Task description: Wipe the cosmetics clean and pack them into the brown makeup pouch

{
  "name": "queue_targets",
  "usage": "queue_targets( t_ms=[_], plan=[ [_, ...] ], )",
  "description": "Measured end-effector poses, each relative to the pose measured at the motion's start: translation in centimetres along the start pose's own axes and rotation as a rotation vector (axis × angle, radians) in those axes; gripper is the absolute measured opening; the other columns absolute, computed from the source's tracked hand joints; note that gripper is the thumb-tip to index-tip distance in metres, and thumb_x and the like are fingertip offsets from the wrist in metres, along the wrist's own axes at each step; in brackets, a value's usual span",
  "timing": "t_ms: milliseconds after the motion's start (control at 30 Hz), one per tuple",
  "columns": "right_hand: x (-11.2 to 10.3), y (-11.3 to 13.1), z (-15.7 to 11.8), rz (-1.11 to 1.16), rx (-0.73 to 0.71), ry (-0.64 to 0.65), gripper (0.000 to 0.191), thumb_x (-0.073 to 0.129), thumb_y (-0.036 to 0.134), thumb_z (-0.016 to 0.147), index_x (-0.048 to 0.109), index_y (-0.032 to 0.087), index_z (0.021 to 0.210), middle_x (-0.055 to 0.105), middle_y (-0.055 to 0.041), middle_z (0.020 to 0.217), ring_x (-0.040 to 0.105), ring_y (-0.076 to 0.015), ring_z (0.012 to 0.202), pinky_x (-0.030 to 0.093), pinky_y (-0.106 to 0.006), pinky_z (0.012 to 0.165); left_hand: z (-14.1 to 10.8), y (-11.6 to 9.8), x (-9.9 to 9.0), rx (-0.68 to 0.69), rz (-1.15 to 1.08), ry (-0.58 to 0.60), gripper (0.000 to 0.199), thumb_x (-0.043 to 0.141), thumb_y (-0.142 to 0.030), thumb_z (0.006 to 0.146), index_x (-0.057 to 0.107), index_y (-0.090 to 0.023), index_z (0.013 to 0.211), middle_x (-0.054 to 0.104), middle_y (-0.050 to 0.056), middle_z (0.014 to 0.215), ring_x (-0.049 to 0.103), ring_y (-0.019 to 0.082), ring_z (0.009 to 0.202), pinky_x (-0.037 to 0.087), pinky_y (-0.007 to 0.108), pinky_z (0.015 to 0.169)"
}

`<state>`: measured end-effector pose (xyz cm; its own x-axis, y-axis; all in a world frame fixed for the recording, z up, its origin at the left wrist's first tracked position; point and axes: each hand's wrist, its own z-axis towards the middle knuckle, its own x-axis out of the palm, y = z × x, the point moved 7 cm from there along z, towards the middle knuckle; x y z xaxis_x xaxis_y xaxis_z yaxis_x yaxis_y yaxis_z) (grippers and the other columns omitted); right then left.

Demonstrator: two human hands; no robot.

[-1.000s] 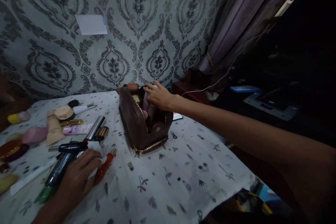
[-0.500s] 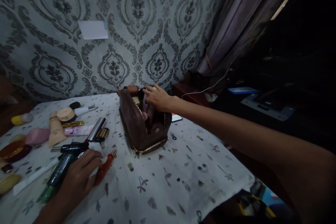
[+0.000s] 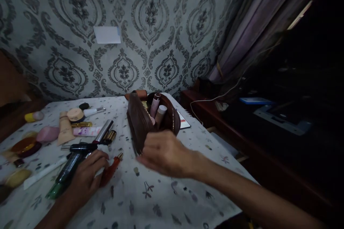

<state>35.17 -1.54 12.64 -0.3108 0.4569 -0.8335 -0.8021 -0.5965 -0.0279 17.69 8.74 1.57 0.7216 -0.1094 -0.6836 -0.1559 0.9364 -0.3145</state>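
Observation:
A brown makeup bag (image 3: 137,123) stands unzipped, with a pink tube (image 3: 155,105) and a beige bottle with a white cap (image 3: 160,115) upright inside. My right hand (image 3: 168,154) is in front of the bag and covers its lower front. Its fingers are bent and blurred, and their undersides are hidden. On the left, my left hand (image 3: 90,171) curls among the cosmetics, around something whitish that I cannot make out. Beside its fingertips lies an orange-red bottle (image 3: 111,170) with a gold tip. A dark bottle with a green end (image 3: 66,173) lies by its wrist side.
Several cosmetics spread over the left of the patterned cloth (image 3: 150,200), among them a beige tube (image 3: 65,128), a pink item (image 3: 47,134) and a white brush (image 3: 92,111). A phone (image 3: 185,120) lies behind the bag. A patterned wall (image 3: 150,43) rises at the back.
My right hand has come out of the bag and moved toward me and down, uncovering the tube and bottle inside. My left hand stays among the cosmetics. The view has shifted slightly.

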Motion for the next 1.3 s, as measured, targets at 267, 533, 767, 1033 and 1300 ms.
queue_targets(
  t_ms=[267, 533, 767, 1033, 1300],
  plan=[
    [4.4, 1.4, -0.7, 0.124, 0.082, -0.054, 0.038, 0.051, 0.027, 0.1, 0.053, 0.018, 0.064, 0.055, -0.0002, 0.061, 0.047, -0.0131, 0.059, 0.036, -0.027, 0.057, 1.7, -2.1, -1.0, 0.036, -0.054, 0.008, 0.02, 0.041, -0.006, 0.089, 0.047, -0.021, 0.077, 0.053, 0.0, 0.072, 0.051, 0.014, 0.065, 0.041, 0.024, 0.06],
    [0.6, -2.3, -0.9, 0.232, 0.394, -0.175, 0.042, 0.051, 0.026, 0.1, 0.043, 0.02, 0.059, 0.048, 0.0017, 0.059, 0.044, -0.0106, 0.055, 0.032, -0.026, 0.055, 1.3, -1.8, -1.1, 0.002, -0.077, -0.018, 0.02, 0.04, -0.007, 0.091, 0.045, -0.021, 0.079, 0.052, 0.001, 0.073, 0.049, 0.016, 0.068, 0.04, 0.028, 0.062],
    [4.4, 0.7, -1.1, 0.33, 0.281, -0.045, 0.034, 0.052, 0.024, 0.099, 0.054, 0.019, 0.066, 0.056, -0.0013, 0.062, 0.053, -0.0138, 0.061, 0.039, -0.027, 0.057, 1.6, -1.9, -1.4, -0.086, -0.054, -0.055, 0.018, 0.038, -0.01, 0.094, 0.05, -0.02, 0.086, 0.058, 0.006, 0.086, 0.056, 0.019, 0.084, 0.048, 0.031, 0.074],
    [12.9, 2.1, -0.3, 0.748, 0.526, -0.068, 0.024, 0.05, 0.034, 0.098, 0.059, 0.019, 0.114, 0.068, -0.0092, 0.105, 0.065, -0.0202, 0.092, 0.053, -0.031, 0.077, 0.9, -1.9, -1.3, -0.134, -0.165, -0.177, 0.023, 0.043, -0.014, 0.092, 0.052, -0.019, 0.112, 0.061, 0.009, 0.103, 0.057, 0.023, 0.099, 0.049, 0.039, 0.088],
    [16.4, 2.2, 1.4, 1.239, 0.734, -0.07, 0.03, 0.06, 0.044, 0.09, 0.056, 0.02, 0.073, 0.058, 0.001, 0.071, 0.056, -0.015, 0.069, 0.051, -0.026, 0.067, 1.3, -1.2, -1.8, -0.133, -0.229, -0.17, 0.024, 0.046, -0.025, 0.1, 0.054, -0.02, 0.121, 0.064, 0.013, 0.115, 0.06, 0.024, 0.112, 0.049, 0.039, 0.095]
  ],
)
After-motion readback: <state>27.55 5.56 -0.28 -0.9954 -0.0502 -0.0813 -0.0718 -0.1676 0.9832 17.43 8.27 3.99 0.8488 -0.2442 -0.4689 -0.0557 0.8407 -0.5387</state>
